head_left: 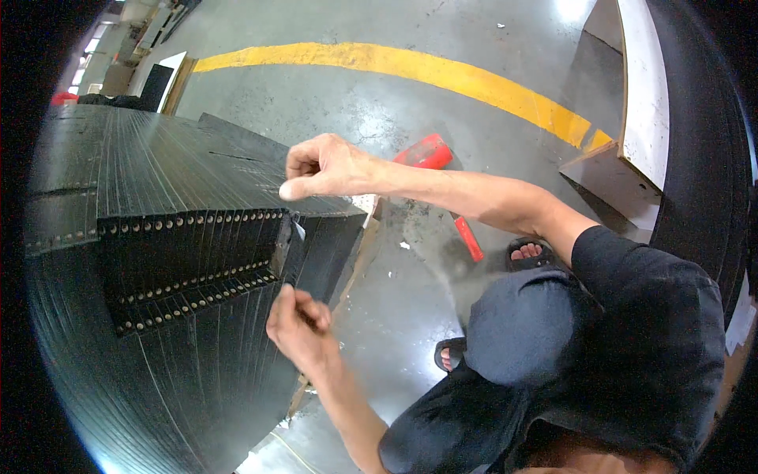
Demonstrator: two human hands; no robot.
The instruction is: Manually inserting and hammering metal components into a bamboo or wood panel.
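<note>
A long stack of black panels [181, 174] stands on edge at the left, with a rectangular notch cut along it. Rows of small round light-coloured fittings [197, 221] line the notch. My right hand [328, 167] hovers over the stack's near end, fingers curled toward the thumb. My left hand [302, 324] is lower, beside the notch's end, its fingers also curled. Whatever either hand may hold is hidden or too small to name. Between the two hands, a small white piece [299, 231] shows at the edge of the end panel.
Behind my right forearm, a red mallet-like tool [426, 152] lies on the grey floor. A yellow line [363, 57] curves across the floor. White-faced panels [643, 110] stand at the right. My sandalled feet [527, 253] are close by.
</note>
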